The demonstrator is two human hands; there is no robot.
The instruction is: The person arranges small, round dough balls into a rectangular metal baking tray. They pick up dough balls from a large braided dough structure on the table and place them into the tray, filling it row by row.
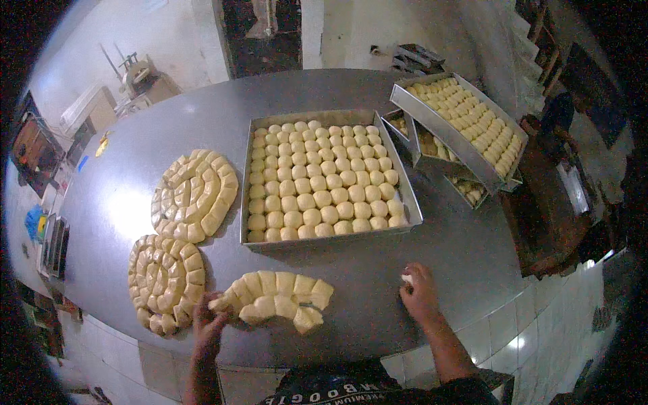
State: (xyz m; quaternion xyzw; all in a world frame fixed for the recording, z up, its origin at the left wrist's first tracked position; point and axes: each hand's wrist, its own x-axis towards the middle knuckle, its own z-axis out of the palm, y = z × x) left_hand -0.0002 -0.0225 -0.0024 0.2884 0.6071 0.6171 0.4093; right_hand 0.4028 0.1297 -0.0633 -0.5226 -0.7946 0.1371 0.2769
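Observation:
On the metal table in front of me lies a curved double row of cut dough pieces [277, 290]. My left hand [209, 316] is closed around the dough piece at the left end of this row. Farther right, my right hand [422, 297] is curled just over the tabletop, with a small pale bit of dough [407, 278] showing between its fingertips. Two coiled rounds of cut dough sit to the left, a nearer one [165, 280] and a farther one [196, 192]. Beyond my hands, rows of round dough balls [324, 182] fill most of a square metal tray [331, 240].
To the right of the big tray, more metal trays [449, 138] of dough are stacked crookedly, the top one tilted. The steel table [304, 88] has a rounded far edge. A small yellow object [102, 145] and a blue one [82, 163] lie near its left edge.

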